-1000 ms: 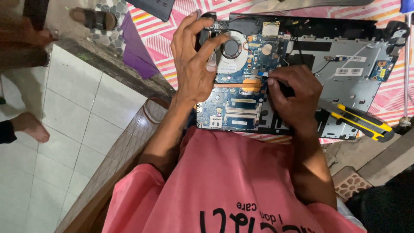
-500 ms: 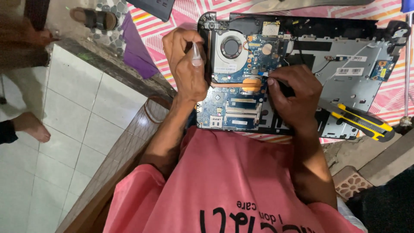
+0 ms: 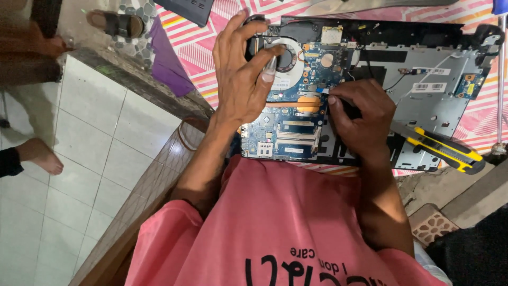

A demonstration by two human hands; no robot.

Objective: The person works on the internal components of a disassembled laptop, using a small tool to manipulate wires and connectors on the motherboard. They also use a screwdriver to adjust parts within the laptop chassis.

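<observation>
Fingers of left hand (image 3: 241, 74) spread over fan (image 3: 286, 59); right hand (image 3: 362, 124) grips tool (mid-board, laptop (image 3: 439, 100) edges free).

I look down on an opened laptop (image 3: 370, 85) lying on a pink striped cloth (image 3: 211, 32). My left hand (image 3: 241, 74) spreads over the round cooling fan (image 3: 288, 58), fingers curled at its edge. My right hand (image 3: 360, 124) closes around a dark tool handle, pressing on the blue circuit board (image 3: 286, 132) beside a copper patch. A yellow and black utility knife (image 3: 444, 151) lies on the casing just beside my right wrist.
</observation>
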